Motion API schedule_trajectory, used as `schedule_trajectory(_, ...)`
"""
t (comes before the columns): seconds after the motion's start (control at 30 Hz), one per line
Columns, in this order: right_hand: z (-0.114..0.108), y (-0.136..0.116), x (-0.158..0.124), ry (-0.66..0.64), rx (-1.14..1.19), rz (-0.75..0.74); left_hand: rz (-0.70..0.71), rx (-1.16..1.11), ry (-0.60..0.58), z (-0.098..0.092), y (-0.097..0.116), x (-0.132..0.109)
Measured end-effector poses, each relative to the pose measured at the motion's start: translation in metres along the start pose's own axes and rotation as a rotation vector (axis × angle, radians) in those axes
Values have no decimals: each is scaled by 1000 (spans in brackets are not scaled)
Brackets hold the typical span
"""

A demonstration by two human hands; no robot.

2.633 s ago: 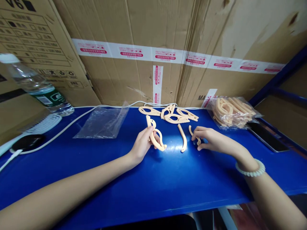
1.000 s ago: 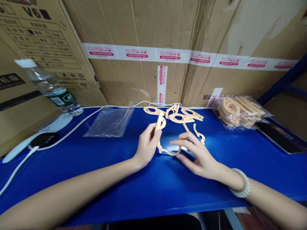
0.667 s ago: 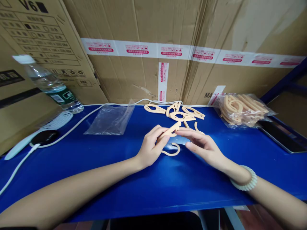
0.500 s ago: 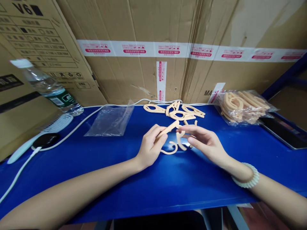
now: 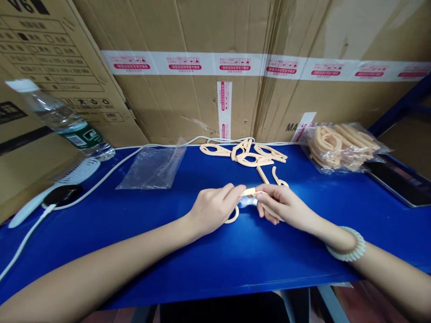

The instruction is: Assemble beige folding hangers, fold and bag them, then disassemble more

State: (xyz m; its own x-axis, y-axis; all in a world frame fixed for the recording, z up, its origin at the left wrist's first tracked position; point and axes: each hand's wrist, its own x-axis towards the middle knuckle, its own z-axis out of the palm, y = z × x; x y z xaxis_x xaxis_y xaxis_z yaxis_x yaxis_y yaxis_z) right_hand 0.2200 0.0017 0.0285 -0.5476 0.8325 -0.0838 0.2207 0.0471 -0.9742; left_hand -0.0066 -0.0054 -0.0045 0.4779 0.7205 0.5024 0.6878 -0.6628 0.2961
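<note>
My left hand [image 5: 212, 207] is closed round a beige plastic hanger [image 5: 249, 192], most of it hidden by the fingers. Its curved hook [image 5: 233, 217] shows below that hand. My right hand [image 5: 284, 202] pinches a beige hanger arm [image 5: 272, 212], whose end meets the hanger between my two hands. Whether the two parts are joined I cannot tell. Just beyond my fingers lie a straight beige piece [image 5: 261, 174] and a curved beige piece [image 5: 278, 177]. Several folded beige hangers [image 5: 255, 160] are heaped farther back.
A clear bag of beige hanger parts [image 5: 341, 148] sits at the back right beside a dark phone-like slab [image 5: 397, 184]. At left are a flat clear bag [image 5: 150, 168], hairbrush [image 5: 76, 172], black charger [image 5: 63, 195], white cable [image 5: 126, 161] and water bottle [image 5: 72, 125]. Cardboard boxes [image 5: 188, 103] wall the back.
My right hand has closed on the curved arm and brought it against the hanger. My left hand has turned the hanger lower and flatter. The view has shifted slightly.
</note>
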Motion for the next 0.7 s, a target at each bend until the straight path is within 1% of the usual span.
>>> schedule_trajectory(0.1, 2, 1, 0, -95, 62, 89, 33, 57, -45, 0, 1, -1)
schedule_trajectory(0.2, 6, 1, -1, -118, 96, 135, 23, 49, -68, 0, 2, -1)
schedule_trajectory(0.27, 8, 0, -2, -91, 72, 128, 8, -6, -77, -2, 3, 1)
schedule_trajectory(0.37, 11, -3, -4, -14, -21, 70, -16, -75, -85, -7, 6, 3)
schedule_trajectory(0.5, 13, -6, -8, 29, -196, -50, -15, -43, -114, -12, 11, 5)
schedule_trajectory(0.57, 14, -5, -10, 50, -340, -146, -15, -36, -116, -13, 13, 5)
schedule_trajectory(0.63, 12, -4, -13, 87, -553, -313, -42, -59, -112, -13, 13, 5)
schedule_trajectory(0.7, 7, -5, -16, 171, -754, -521, -109, -105, -111, -12, 11, 5)
